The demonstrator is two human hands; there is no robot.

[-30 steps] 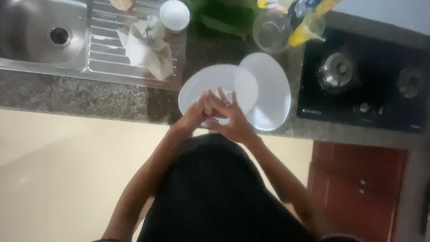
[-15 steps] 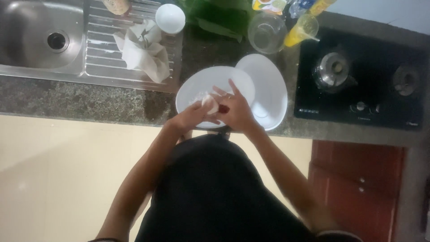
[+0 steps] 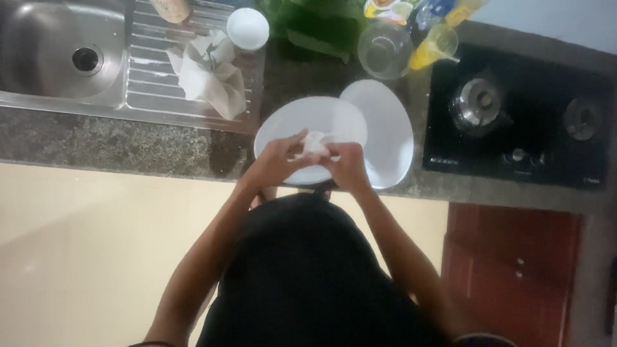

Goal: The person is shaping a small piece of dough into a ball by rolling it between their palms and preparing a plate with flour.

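Note:
Both my hands meet over a round white plate (image 3: 302, 122) on the granite counter. My left hand (image 3: 276, 160) and my right hand (image 3: 347, 164) pinch a small white lump (image 3: 315, 142) between their fingertips, just above the plate's near edge. What the lump is cannot be made out. A second white plate (image 3: 389, 132) lies partly under the first, to its right.
A steel sink (image 3: 58, 51) with drainboard is at far left, a crumpled white cloth (image 3: 205, 74) and small white bowl (image 3: 248, 28) on it. A glass bowl (image 3: 384, 48), green leaves (image 3: 321, 19) and yellow jug (image 3: 434, 48) stand behind. A black gas hob (image 3: 520, 115) is at right.
My hands have shifted slightly back toward the plate's near edge, and the white lump now shows between the fingertips of both hands.

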